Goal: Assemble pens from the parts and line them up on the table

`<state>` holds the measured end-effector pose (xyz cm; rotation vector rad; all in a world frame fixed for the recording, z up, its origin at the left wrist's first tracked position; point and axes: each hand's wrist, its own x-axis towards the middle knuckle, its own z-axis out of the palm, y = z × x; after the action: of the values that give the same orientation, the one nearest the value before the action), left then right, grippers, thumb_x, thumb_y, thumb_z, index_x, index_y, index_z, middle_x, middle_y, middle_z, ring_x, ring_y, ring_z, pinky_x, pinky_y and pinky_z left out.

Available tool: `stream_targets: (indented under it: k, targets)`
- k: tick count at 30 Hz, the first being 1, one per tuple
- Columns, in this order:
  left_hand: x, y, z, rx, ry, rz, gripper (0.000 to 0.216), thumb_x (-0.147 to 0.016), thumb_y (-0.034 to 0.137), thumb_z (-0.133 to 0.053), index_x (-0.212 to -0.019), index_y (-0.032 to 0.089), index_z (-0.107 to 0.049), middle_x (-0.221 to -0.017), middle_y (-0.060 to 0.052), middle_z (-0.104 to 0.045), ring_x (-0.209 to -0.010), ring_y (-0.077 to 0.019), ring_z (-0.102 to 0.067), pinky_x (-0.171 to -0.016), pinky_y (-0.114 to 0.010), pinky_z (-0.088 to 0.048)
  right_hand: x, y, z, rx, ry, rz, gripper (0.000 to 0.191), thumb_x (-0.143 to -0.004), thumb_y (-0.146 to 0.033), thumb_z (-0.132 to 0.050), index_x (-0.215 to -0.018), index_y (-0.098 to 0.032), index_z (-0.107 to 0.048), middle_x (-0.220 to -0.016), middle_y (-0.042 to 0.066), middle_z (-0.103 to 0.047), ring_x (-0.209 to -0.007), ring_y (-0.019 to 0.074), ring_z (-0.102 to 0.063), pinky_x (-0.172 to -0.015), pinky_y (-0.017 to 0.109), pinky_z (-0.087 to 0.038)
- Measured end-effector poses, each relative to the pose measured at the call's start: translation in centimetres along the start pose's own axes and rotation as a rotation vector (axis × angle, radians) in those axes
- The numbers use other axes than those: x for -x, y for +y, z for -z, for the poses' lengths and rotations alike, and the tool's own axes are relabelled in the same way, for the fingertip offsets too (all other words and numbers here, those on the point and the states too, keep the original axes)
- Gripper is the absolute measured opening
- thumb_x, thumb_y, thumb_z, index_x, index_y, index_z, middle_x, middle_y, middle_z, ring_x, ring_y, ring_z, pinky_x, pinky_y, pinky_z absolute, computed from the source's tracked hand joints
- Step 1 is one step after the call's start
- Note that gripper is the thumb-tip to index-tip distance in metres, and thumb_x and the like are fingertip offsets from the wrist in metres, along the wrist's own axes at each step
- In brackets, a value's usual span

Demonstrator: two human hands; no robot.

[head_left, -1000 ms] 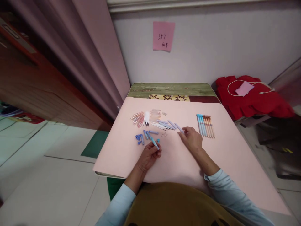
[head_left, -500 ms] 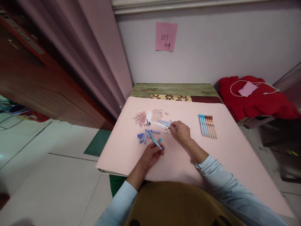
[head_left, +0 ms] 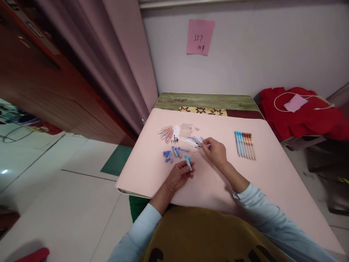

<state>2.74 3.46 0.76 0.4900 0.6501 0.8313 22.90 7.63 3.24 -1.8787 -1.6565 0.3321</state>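
My left hand (head_left: 178, 176) is closed around a light blue pen barrel (head_left: 188, 162), held tilted over the table's near side. My right hand (head_left: 215, 151) pinches at the right end of a heap of white pen refills (head_left: 188, 141) and pale lilac pen tubes (head_left: 195, 138); its fingertips hide what they grip. Left of them lie several blue-violet pen barrels (head_left: 175, 151) and dark blue pen clips (head_left: 165, 154). Farther back are pinkish clear tubes (head_left: 165, 133), black-tipped white refills (head_left: 176, 134), clear pale tubes (head_left: 187, 128) and tiny springs (head_left: 196, 128).
A row of blue pens (head_left: 240, 144) and brown-topped pens (head_left: 249, 146) lies at the right on the pink table cover (head_left: 218, 185). Red cloth (head_left: 300, 120) with a white cable sits beyond the table's right edge. A brown door (head_left: 68, 91) and curtain stand at left.
The blue barrel in my left hand has turned more upright and looks shorter. My right hand stays by the refills and lilac tubes. The camera view has shifted slightly.
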Motion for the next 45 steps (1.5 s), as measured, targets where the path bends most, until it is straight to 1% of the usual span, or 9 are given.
stream_targets:
  k: [3, 5, 10, 22, 26, 30, 36, 39, 45]
  targets:
    - [-0.1, 0.1, 0.1, -0.028, -0.015, -0.004, 0.036, -0.068, 0.022, -0.084, -0.099, 0.010, -0.072, -0.075, -0.006, -0.069, -0.054, -0.0084, -0.059, -0.053, -0.021, -0.048, 2.7, 1.5, 0.7, -0.246, -0.005, -0.047, 0.028, -0.086, -0.044, -0.057, -0.099, -0.022, -0.068, -0.081, 0.001, -0.070, -0.057, 0.0131, -0.057, -0.062, 0.025, -0.044]
    - [-0.2, 0.1, 0.1, -0.041, -0.017, -0.007, 0.034, -0.069, 0.022, -0.084, -0.098, 0.011, -0.070, -0.074, -0.006, -0.070, -0.052, -0.0084, -0.059, -0.051, -0.020, -0.048, 4.4, 2.5, 1.0, -0.288, 0.002, -0.065, 0.032, -0.085, -0.044, -0.058, -0.106, -0.022, -0.067, -0.085, 0.001, -0.070, -0.057, 0.0127, -0.056, -0.062, 0.026, -0.045]
    - [-0.2, 0.1, -0.2, -0.045, 0.012, -0.033, 0.029, -0.065, 0.019, -0.085, -0.086, 0.013, -0.066, -0.074, -0.005, -0.070, -0.053, -0.0092, -0.060, -0.051, -0.020, -0.051, 6.4, 4.1, 1.5, -0.064, 0.027, -0.073, 0.023, -0.086, -0.040, -0.058, -0.094, -0.023, -0.070, -0.085, 0.002, -0.069, -0.066, 0.0152, -0.060, -0.063, 0.027, -0.043]
    - [2.5, 0.9, 1.1, 0.086, 0.147, -0.132, 0.033, -0.067, 0.020, -0.085, -0.094, 0.014, -0.067, -0.083, -0.004, -0.071, -0.065, -0.0089, -0.064, -0.061, -0.018, -0.055, 6.9, 5.1, 1.5, 0.264, 0.022, 0.015, 0.024, -0.092, -0.036, -0.054, -0.105, -0.025, -0.070, -0.103, 0.002, -0.069, -0.077, 0.0140, -0.063, -0.056, 0.025, -0.033]
    - [2.0, 1.0, 1.2, 0.096, 0.157, -0.143, 0.034, -0.067, 0.019, -0.085, -0.095, 0.015, -0.067, -0.085, -0.004, -0.072, -0.066, -0.0086, -0.064, -0.062, -0.018, -0.055, 6.1, 4.0, 1.8, 0.203, 0.040, 0.006, 0.026, -0.093, -0.040, -0.053, -0.105, -0.025, -0.071, -0.103, 0.003, -0.070, -0.076, 0.0146, -0.063, -0.060, 0.025, -0.038]
    - [1.5, 1.1, 0.8, 0.076, 0.129, -0.137, 0.031, -0.069, 0.018, -0.083, -0.093, 0.014, -0.065, -0.087, -0.005, -0.072, -0.065, -0.0083, -0.062, -0.060, -0.018, -0.053, 3.2, 1.6, 1.0, 0.134, -0.027, 0.056, 0.023, -0.094, -0.035, -0.050, -0.096, -0.025, -0.071, -0.100, 0.002, -0.071, -0.075, 0.0140, -0.062, -0.066, 0.026, -0.041]
    - [2.0, 1.0, 0.8, 0.034, 0.142, -0.133, 0.031, -0.070, 0.015, -0.080, -0.094, 0.015, -0.061, -0.094, -0.007, -0.073, -0.053, -0.0053, -0.055, -0.045, -0.014, -0.042, -1.1, -1.5, -2.2, 0.311, -0.206, 0.045, 0.024, -0.094, -0.032, -0.050, -0.092, -0.022, -0.072, -0.101, 0.005, -0.071, -0.087, 0.0177, -0.064, -0.069, 0.026, -0.041]
    - [2.4, 0.8, 0.7, 0.036, 0.154, -0.137, 0.030, -0.070, 0.015, -0.079, -0.094, 0.014, -0.061, -0.090, -0.007, -0.073, -0.052, -0.0049, -0.055, -0.046, -0.014, -0.042, -1.8, -2.0, -3.4, 0.398, -0.249, 0.069, 0.028, -0.095, -0.030, -0.046, -0.096, -0.019, -0.072, -0.103, 0.010, -0.071, -0.090, 0.0200, -0.065, -0.071, 0.027, -0.042]
    - [2.1, 1.3, -0.6, 0.004, 0.198, -0.116, 0.030, -0.068, 0.018, -0.081, -0.092, 0.012, -0.064, -0.086, -0.006, -0.072, -0.058, -0.0066, -0.060, -0.052, -0.016, -0.048, -2.1, -2.9, -3.2, 0.448, -0.281, 0.129, 0.029, -0.094, -0.025, -0.045, -0.098, -0.013, -0.071, -0.103, 0.014, -0.071, -0.087, 0.0227, -0.067, -0.069, 0.029, -0.042]
